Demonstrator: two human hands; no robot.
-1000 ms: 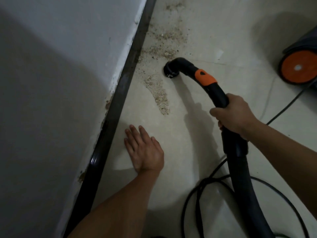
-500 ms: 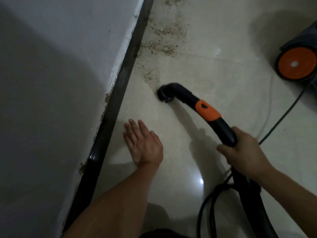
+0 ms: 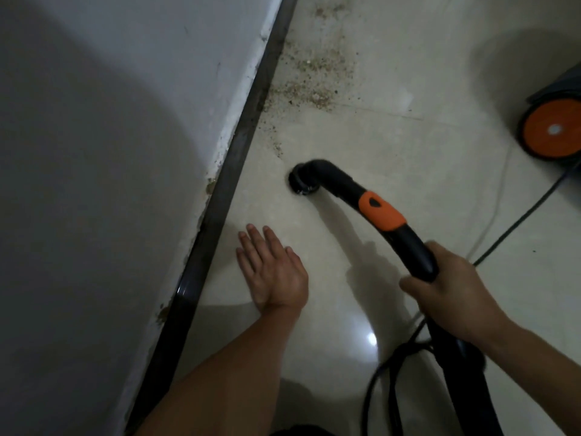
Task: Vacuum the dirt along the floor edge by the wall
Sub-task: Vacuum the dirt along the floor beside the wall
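Note:
A black vacuum hose handle [image 3: 405, 243] with an orange band curves down to its round nozzle [image 3: 302, 183], which sits on the pale tile floor a little right of the dark skirting strip [image 3: 220, 199]. My right hand [image 3: 452, 291] grips the handle behind the orange band. My left hand [image 3: 273, 272] rests flat on the floor, fingers straight, between the skirting and the nozzle. Brown gritty dirt [image 3: 311, 80] lies scattered along the wall edge beyond the nozzle. The floor from the nozzle back to my left hand looks clean.
The white wall [image 3: 110, 152] fills the left side. The vacuum body with an orange wheel [image 3: 553, 130] stands at the right edge. A black power cord [image 3: 518, 221] runs across the floor and loops [image 3: 386, 372] near the hose at the bottom right.
The nozzle has been drawn back toward me from the dirt patch, and the tongue of dirt near my left hand is gone. My left hand stays flat on the floor.

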